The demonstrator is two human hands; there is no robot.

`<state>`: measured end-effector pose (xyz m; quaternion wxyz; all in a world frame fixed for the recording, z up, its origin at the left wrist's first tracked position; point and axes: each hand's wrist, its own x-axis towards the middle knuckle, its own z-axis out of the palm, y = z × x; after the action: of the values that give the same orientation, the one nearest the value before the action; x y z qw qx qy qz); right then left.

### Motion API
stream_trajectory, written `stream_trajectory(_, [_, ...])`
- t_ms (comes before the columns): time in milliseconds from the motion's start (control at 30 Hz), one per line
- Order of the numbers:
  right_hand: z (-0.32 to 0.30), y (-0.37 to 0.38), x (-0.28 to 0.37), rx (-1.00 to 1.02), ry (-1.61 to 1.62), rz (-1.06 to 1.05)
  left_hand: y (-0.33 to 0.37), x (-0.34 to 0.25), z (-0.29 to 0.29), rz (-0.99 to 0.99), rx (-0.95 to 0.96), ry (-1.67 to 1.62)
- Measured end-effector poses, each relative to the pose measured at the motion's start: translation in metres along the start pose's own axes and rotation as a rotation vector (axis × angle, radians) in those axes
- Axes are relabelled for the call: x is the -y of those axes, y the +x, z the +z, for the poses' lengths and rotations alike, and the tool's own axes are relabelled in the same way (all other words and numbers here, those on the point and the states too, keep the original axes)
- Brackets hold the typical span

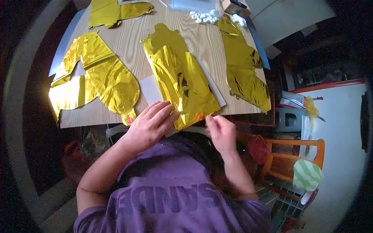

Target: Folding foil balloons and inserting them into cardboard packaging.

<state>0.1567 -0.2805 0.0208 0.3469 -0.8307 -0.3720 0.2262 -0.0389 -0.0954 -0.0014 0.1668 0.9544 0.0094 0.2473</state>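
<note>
A flat gold foil balloon (186,85) lies partly folded at the middle of the table, its lower end reaching the near edge. My left hand (155,120), a ring on one finger, rests over the balloon's lower left edge with fingers stretched out; the thumb is hidden. My right hand (221,134) is closed in a pinch at the lower right corner, beside a small orange patch on the foil. Under the balloon, a white sheet or board (149,89) shows at both sides. My right fingertips are slightly blurred.
More flat gold foil balloons lie around: one at left (110,72), one at right (241,64), one at far left (110,11). Small white pieces (204,16) and a box (236,7) stand at the back. An orange wooden chair (291,157) is to the right.
</note>
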Motion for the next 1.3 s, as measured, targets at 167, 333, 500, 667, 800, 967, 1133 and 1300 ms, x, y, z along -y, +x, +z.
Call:
stream_trajectory(167, [-0.027, 0.012, 0.006, -0.203, -0.496, -0.839, 0.010, -0.007, -0.011, -0.074, 0.103, -0.004])
stream_trajectory(333, [-0.017, 0.042, -0.017, -0.048, -0.621, -1.063, 0.023, -0.010, -0.016, -0.141, 0.099, -0.020])
stream_trajectory(500, [-0.005, 0.041, -0.013, -0.169, -0.634, -1.058, 0.015, -0.006, -0.013, -0.189, 0.089, 0.072])
stream_trajectory(667, [-0.002, 0.041, -0.007, -0.239, -0.671, -1.021, 0.015, -0.003, -0.010, -0.173, 0.038, 0.131])
stream_trajectory(800, [-0.001, 0.049, -0.005, -0.249, -0.697, -1.054, 0.021, -0.002, -0.014, -0.102, 0.048, 0.204])
stream_trajectory(967, [0.002, 0.052, -0.005, -0.253, -0.704, -1.040, 0.033, 0.002, -0.031, -0.088, 0.095, 0.143])
stream_trajectory(1133, [0.006, 0.052, -0.001, -0.256, -0.755, -0.986, 0.032, 0.010, -0.033, -0.044, 0.133, 0.151])
stream_trajectory(1300, [0.013, 0.050, 0.003, -0.273, -0.773, -0.941, 0.030, 0.019, -0.034, -0.040, 0.155, 0.109])
